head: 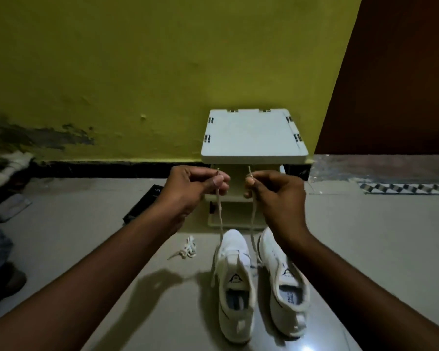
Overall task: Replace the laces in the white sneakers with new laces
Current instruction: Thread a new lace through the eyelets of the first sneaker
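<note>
Two white sneakers stand side by side on the floor, toes pointing away from me: the left sneaker (235,285) and the right sneaker (284,282). A white lace (220,216) runs up from the left sneaker in two strands. My left hand (190,188) pinches the left strand near its tip. My right hand (276,196) pinches the right strand near its tip. Both hands are raised above the sneakers' toes, level with each other. A bundled white lace (188,248) lies on the floor to the left of the sneakers.
A small white plastic rack (254,138) stands against the yellow wall just beyond the sneakers. A dark flat box (145,203) lies on the floor behind my left forearm. More shoes (8,168) sit at the far left. A checkered mat edge (406,187) lies at right.
</note>
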`<action>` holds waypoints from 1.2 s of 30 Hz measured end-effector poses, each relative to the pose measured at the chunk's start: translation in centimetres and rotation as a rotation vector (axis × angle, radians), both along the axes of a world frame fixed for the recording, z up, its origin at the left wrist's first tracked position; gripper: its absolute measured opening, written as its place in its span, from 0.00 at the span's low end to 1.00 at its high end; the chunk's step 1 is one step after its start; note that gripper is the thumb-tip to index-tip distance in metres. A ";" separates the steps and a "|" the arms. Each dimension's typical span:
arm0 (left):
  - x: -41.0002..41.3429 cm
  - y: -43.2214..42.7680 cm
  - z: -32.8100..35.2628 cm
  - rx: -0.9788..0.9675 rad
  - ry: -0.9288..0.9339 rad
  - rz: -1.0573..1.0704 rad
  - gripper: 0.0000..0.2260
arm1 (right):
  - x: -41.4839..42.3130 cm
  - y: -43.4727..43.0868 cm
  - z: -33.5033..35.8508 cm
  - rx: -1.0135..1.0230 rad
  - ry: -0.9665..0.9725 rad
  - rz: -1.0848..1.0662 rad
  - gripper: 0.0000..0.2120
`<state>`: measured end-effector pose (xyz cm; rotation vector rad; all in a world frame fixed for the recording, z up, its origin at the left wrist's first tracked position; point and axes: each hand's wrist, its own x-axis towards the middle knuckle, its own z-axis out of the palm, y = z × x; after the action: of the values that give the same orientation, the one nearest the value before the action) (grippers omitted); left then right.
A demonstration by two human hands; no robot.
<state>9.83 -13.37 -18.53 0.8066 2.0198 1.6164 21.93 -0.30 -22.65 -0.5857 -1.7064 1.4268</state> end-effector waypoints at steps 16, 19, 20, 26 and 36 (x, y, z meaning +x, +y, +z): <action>3.3 -1.2 17.4 0.332 0.138 0.040 0.05 | 1.2 -0.9 18.4 0.010 0.332 0.131 0.03; 3.7 -1.3 18.8 0.342 0.156 0.031 0.04 | 1.0 -1.4 18.8 0.000 0.320 0.160 0.03; 3.8 -1.3 19.1 0.346 0.157 0.026 0.04 | 1.0 -1.5 18.8 -0.005 0.319 0.160 0.03; 3.9 -1.1 20.1 0.364 0.178 0.042 0.04 | 0.9 -2.4 18.8 -0.027 0.319 0.155 0.03; 4.1 -1.3 21.1 0.384 0.194 0.070 0.04 | 0.9 -2.7 19.0 -0.050 0.285 0.139 0.04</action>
<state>13.90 -14.66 2.59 1.0744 1.9044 2.0750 22.85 -3.03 -3.67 -0.2770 -1.5116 1.5725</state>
